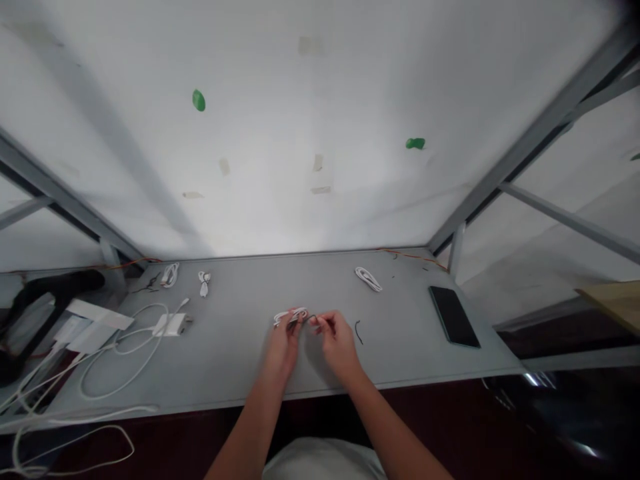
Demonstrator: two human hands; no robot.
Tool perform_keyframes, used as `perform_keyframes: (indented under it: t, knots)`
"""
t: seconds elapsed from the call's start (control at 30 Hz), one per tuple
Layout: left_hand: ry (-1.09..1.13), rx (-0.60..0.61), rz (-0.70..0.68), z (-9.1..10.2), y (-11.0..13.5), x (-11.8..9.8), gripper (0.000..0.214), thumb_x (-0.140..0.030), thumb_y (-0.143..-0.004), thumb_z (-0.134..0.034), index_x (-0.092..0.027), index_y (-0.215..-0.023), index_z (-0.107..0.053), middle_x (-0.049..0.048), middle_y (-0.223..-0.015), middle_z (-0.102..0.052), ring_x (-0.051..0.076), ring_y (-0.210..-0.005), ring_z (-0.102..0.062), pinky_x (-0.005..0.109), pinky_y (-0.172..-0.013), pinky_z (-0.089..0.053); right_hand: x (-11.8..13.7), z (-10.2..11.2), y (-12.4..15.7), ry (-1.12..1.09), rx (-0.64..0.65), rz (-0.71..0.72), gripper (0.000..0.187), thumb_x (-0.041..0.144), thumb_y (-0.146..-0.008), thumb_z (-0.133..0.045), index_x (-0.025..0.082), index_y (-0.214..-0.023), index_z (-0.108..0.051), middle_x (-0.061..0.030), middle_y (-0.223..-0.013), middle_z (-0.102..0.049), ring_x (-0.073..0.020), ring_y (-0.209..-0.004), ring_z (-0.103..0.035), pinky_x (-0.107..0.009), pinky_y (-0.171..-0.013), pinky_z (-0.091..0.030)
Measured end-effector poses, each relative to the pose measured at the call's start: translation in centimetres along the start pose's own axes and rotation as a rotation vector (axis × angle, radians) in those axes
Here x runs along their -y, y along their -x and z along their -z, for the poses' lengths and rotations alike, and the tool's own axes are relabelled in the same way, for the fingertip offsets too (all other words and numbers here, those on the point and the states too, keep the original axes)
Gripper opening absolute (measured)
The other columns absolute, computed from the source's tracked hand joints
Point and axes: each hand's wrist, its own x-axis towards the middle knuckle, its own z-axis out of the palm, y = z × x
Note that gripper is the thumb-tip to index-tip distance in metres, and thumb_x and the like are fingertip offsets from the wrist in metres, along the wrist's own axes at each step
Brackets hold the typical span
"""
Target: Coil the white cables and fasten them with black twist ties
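The coiled white cable [281, 318] is located above the front-middle part of the grey tabletop [235, 363], between the two hands. The left hand [284, 339] grips the coil between thumb and fingers. The right hand [335, 333], just beside it, has thumb and fingers pinched together on a thin dark tie [313, 317] at the right end of the coil; whether the tie encircles the coil cannot be told.

A loose dark strip [359, 331] lies just right of the right hand. Farther back on the right lies a second white coil [369, 279]; a dark-screened phone [454, 317] lies near the right edge. On the left are a white charger [171, 325], a small white bundle [204, 284] and a looped white cable [171, 275].
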Motion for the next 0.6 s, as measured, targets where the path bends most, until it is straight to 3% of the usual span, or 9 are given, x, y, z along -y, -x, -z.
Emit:
perform_keyframes:
  t: [0.17,0.3,0.37,0.47,0.53,0.6]
  knots:
    - [0.035,-0.085,0.018,0.8,-1.0,-1.6,0.011,-0.022,-0.081,-0.074,-0.014,-0.085,-0.069,0.0092,-0.089,-0.08,0.021,-0.089,-0.077,0.036,-0.092,-0.059,-0.3,2.8,-1.0,-0.209,-0.03,-0.166,0.041,0.064,-0.086,-0.066,0.023,-0.087,-0.064,-0.0109,-0.092,-0.077,-0.0255,-0.082,-0.072,-0.041,-0.077,-0.059]
    - [0.044,-0.209,0.044,1.0,-1.0,-2.3,0.02,-0.023,-0.078,-0.075,-0.018,-0.069,-0.058,-0.0032,-0.057,-0.065,0.012,-0.052,-0.065,0.028,-0.068,-0.059,0.5,3.9,-1.3,-0.242,-0.048,-0.182,0.043,0.066,-0.082,-0.069,0.023,-0.085,-0.064,-0.0105,-0.088,-0.076,-0.0247,-0.076,-0.071,-0.041,-0.076,-0.058]
    - [0.042,-0.16,0.09,0.6,-0.2,-2.4,0.023,-0.019,-0.075,-0.074,-0.019,-0.064,-0.053,-0.0056,-0.051,-0.059,0.012,-0.049,-0.063,0.031,-0.072,-0.061,1.3,3.8,-1.3,-0.218,-0.062,-0.157,0.042,0.065,-0.085,-0.068,0.023,-0.085,-0.064,-0.0094,-0.086,-0.076,-0.0228,-0.073,-0.069,-0.04,-0.076,-0.057]
    - [-0.054,-0.029,0.205,-0.6,1.6,-2.5,0.013,-0.016,-0.072,-0.073,-0.018,-0.073,-0.061,0.0,-0.064,-0.068,0.018,-0.066,-0.073,0.034,-0.078,-0.061,2.4,3.4,-1.1,-0.178,-0.073,-0.125,0.041,0.064,-0.086,-0.066,0.023,-0.083,-0.063,-0.0073,-0.08,-0.074,-0.0211,-0.07,-0.066,-0.036,-0.074,-0.054]
    - [-0.169,0.045,0.235,-1.4,2.9,-2.6,0.017,-0.019,-0.072,-0.077,-0.016,-0.085,-0.067,0.0014,-0.067,-0.07,0.018,-0.065,-0.073,0.029,-0.067,-0.058,2.8,3.1,-1.0,-0.153,-0.066,-0.117,0.04,0.063,-0.087,-0.065,0.023,-0.084,-0.063,-0.0062,-0.078,-0.072,-0.0204,-0.069,-0.064,-0.034,-0.071,-0.052]
    - [-0.26,0.123,0.182,-2.0,3.8,-2.7,0.031,-0.028,-0.074,-0.081,-0.015,-0.099,-0.068,0.0003,-0.068,-0.07,0.013,-0.054,-0.065,0.023,-0.053,-0.049,3.0,3.0,-0.9,-0.114,-0.056,-0.104,0.037,0.059,-0.089,-0.064,0.023,-0.084,-0.063,-0.0053,-0.077,-0.071,-0.0202,-0.069,-0.063,-0.033,-0.07,-0.051]
